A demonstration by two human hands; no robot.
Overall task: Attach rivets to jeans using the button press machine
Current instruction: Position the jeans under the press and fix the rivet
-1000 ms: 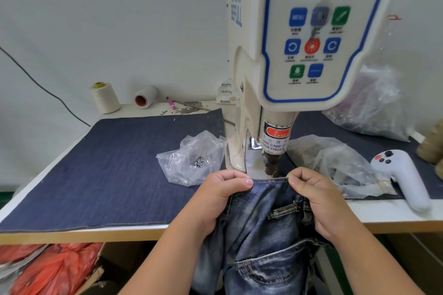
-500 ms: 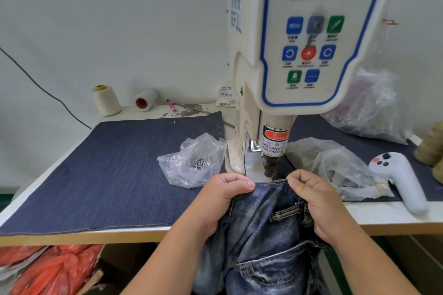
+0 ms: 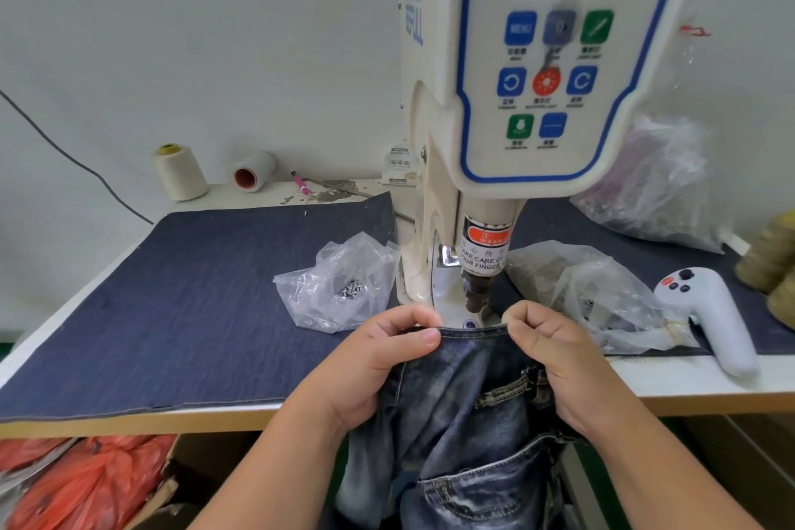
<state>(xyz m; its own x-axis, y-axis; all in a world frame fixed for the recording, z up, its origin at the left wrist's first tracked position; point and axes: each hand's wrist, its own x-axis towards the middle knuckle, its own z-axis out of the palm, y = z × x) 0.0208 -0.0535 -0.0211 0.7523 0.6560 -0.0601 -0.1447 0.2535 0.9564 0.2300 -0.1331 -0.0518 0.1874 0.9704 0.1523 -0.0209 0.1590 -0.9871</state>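
Lying at far left under the table [image 3: 129,417]: one heap of orange plastic [image 3: 81,482]. Trailing down the wall: one dark cable [image 3: 73,159]. Standing at the table's back edge: two spools, one upright with cream thread [image 3: 180,172], one tipped on its side with a red core [image 3: 254,171]; just right of them, one pink pen [image 3: 300,182]. Covering most of the tabletop: one dark blue cloth [image 3: 172,297]. Sitting on that cloth, just left of the press: one clear bag [image 3: 340,284] holding a small cluster of metal pieces, too small to count.

Gripping the jeans [image 3: 464,413] at the waistband's left corner: left hand [image 3: 378,357], fingers curled over the edge, thumb on top. Hanging from the table's front edge down toward the floor: the jeans, waistband stretched flat between both hands, just in front of the press's plunger [image 3: 477,297]; one belt loop and one pocket showing. Rising behind: one press [image 3: 537,77], with one dark display and eight buttons on its panel.

Pinching the waistband's right corner: right hand [image 3: 559,357], fingers curled tight round the denim. Lying right of the press: two more clear bags, one near [image 3: 589,293], one at the back [image 3: 654,185]. Resting near the table's right front: one white handset [image 3: 710,314]. Standing at far right: two tan spools [image 3: 774,267], partly cut off.
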